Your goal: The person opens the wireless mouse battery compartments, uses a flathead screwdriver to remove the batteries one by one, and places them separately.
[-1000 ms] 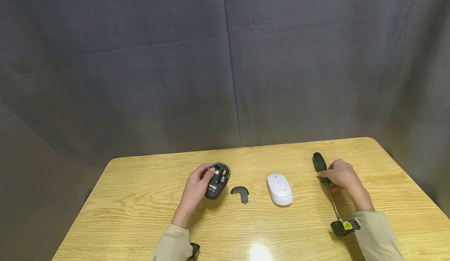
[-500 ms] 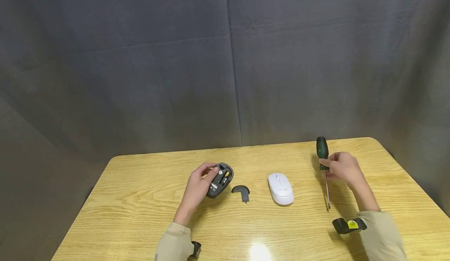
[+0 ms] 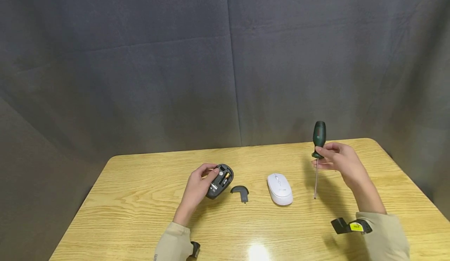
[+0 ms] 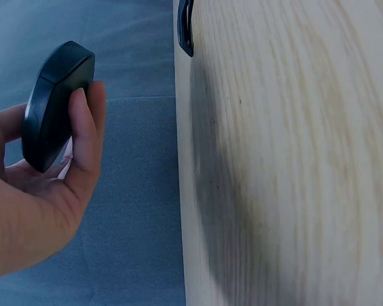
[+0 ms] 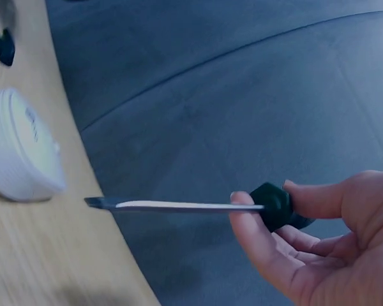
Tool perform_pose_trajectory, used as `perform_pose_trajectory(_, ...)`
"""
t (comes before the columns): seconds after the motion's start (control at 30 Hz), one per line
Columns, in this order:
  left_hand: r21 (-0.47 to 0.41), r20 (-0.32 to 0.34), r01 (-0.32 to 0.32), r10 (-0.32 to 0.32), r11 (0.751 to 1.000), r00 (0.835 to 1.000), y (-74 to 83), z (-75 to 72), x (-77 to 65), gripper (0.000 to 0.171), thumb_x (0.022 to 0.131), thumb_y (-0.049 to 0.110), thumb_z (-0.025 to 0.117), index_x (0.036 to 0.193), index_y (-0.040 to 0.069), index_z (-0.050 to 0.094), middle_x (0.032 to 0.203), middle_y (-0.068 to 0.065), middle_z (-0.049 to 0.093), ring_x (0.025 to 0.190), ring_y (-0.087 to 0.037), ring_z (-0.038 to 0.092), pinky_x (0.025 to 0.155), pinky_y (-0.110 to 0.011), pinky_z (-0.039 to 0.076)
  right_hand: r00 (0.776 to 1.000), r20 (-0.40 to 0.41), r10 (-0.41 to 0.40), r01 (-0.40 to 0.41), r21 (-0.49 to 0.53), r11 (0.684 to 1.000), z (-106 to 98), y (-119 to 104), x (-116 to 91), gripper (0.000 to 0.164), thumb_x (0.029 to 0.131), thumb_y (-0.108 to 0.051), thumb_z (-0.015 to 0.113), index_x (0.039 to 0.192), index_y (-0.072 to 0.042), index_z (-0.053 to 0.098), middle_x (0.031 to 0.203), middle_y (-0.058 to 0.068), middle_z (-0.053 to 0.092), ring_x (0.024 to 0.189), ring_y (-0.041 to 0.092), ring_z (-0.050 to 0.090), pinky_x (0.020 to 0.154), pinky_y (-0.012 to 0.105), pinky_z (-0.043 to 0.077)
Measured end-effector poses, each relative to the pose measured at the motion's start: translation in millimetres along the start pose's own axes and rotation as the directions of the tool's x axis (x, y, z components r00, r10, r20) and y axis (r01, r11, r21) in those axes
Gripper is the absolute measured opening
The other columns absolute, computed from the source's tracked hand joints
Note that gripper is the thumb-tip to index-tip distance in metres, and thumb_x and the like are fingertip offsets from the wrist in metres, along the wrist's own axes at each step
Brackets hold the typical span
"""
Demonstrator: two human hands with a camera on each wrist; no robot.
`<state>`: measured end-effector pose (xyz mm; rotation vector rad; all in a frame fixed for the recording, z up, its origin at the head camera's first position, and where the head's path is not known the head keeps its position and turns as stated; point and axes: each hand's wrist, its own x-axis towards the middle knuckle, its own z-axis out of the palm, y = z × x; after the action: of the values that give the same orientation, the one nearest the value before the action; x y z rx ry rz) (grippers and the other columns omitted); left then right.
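Observation:
In the head view my left hand (image 3: 197,185) holds a black computer mouse (image 3: 215,191) tilted, its underside facing up with the battery bay uncovered and a battery (image 3: 226,176) inside. Thumb and fingers grip its sides in the left wrist view. At the right, my right hand (image 3: 342,161) pinches a screwdriver (image 3: 319,136) by the lower end of its dark green handle. Its metal shaft points down, and the flat tip (image 5: 99,203) shows in the right wrist view. The dark curved battery cover (image 3: 240,192) lies on the table just right of the black mouse.
A white mouse (image 3: 280,189) sits on the wooden table (image 3: 126,198) between the two hands, buttons up. Behind the table's far edge hangs a grey curtain (image 3: 175,77). Wrist straps with cameras (image 3: 351,226) sit at both sleeves.
My right hand has lifted the screwdriver off the table and swung it upright, handle up, moving it slightly left. The left hand and black mouse have shifted only a little.

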<state>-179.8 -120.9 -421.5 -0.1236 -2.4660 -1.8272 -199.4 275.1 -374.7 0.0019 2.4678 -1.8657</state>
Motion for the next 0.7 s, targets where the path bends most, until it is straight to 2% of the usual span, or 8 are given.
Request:
perform_pose_trajectory(0.17, -0.002, 0.013, 0.008, -0.008, 1.0, 1.0, -0.1, -0.8, -1.3, 0.031, 0.102, 0.02, 0.065, 0.122, -0.003, 0.069, 0.113, -0.018, 0.07, 0.098, -0.024, 0.066, 0.078, -0.031, 0.055, 0.999, 0.04, -0.003, -0.004, 0.173, 0.985, 4, -7, -2, 0.035, 0.106, -0.014, 0.061, 0.123, 0.014, 0.048, 0.096, 0.004, 0.067, 0.079, 0.015, 0.075, 0.078, 0.03, 0.061)
perform_pose_trajectory(0.27, 0.003, 0.012, 0.014, -0.014, 1.0, 1.0, -2.0, -0.6, -1.2, 0.03, 0.102, 0.02, 0.065, 0.121, -0.002, 0.07, 0.113, -0.018, 0.07, 0.098, -0.024, 0.067, 0.079, -0.03, 0.055, 0.998, 0.063, -0.019, -0.003, 0.324, 0.946, 6, -11, -3, 0.019, 0.104, -0.01, 0.063, 0.113, 0.006, 0.058, 0.093, 0.005, 0.071, 0.079, 0.017, 0.076, 0.077, 0.03, 0.061)
perform_pose_trajectory(0.37, 0.005, 0.003, 0.022, -0.022, 1.0, 1.0, -3.3, 0.2, -0.4, 0.028, 0.102, 0.019, 0.066, 0.121, -0.001, 0.071, 0.112, -0.017, 0.07, 0.098, -0.024, 0.067, 0.08, -0.029, 0.055, 0.996, 0.066, -0.058, 0.018, 0.499, 0.867, 9, -13, -3, 0.007, 0.104, -0.007, 0.061, 0.103, -0.003, 0.067, 0.092, 0.006, 0.076, 0.078, 0.018, 0.076, 0.077, 0.029, 0.061)
perform_pose_trajectory(0.43, 0.011, -0.002, 0.019, -0.019, 1.0, 1.0, -3.4, 0.9, 0.2, 0.028, 0.102, 0.019, 0.066, 0.12, -0.001, 0.071, 0.112, -0.017, 0.071, 0.099, -0.024, 0.066, 0.08, -0.029, 0.054, 0.995, 0.051, -0.086, 0.036, 0.617, 0.786, 11, -15, -3, 0.014, 0.104, -0.004, 0.06, 0.099, -0.006, 0.072, 0.092, 0.008, 0.077, 0.079, 0.018, 0.076, 0.078, 0.03, 0.061)
perform_pose_trajectory(0.57, 0.006, -0.001, 0.035, -0.035, 0.999, 0.999, -3.1, 2.9, 0.6, 0.027, 0.101, 0.019, 0.065, 0.12, 0.0, 0.071, 0.113, -0.017, 0.07, 0.101, -0.024, 0.064, 0.08, -0.029, 0.052, 0.989, 0.014, -0.149, 0.084, 0.77, 0.632, 17, -19, -3, 0.02, 0.105, 0.0, 0.057, 0.102, -0.001, 0.076, 0.097, 0.011, 0.077, 0.082, 0.019, 0.077, 0.081, 0.032, 0.061)
perform_pose_trajectory(0.6, 0.004, 0.003, 0.038, -0.038, 0.999, 0.999, -2.9, 3.2, 0.4, 0.028, 0.102, 0.019, 0.065, 0.121, 0.0, 0.071, 0.113, -0.017, 0.07, 0.101, -0.024, 0.064, 0.08, -0.03, 0.052, 0.986, 0.008, -0.164, 0.094, 0.791, 0.604, 19, -19, -3, 0.021, 0.105, 0.001, 0.056, 0.103, 0.0, 0.077, 0.098, 0.011, 0.077, 0.083, 0.02, 0.077, 0.082, 0.032, 0.061)
perform_pose_trajectory(0.7, -0.005, 0.011, 0.053, -0.053, 0.999, 0.999, -2.6, 3.7, 0.3, 0.028, 0.102, 0.019, 0.065, 0.122, 0.0, 0.07, 0.114, -0.017, 0.069, 0.101, -0.024, 0.064, 0.08, -0.03, 0.053, 0.977, -0.004, -0.213, 0.126, 0.816, 0.563, 24, -22, -4, 0.023, 0.105, 0.002, 0.054, 0.106, 0.002, 0.076, 0.1, 0.012, 0.075, 0.085, 0.021, 0.077, 0.083, 0.033, 0.06)
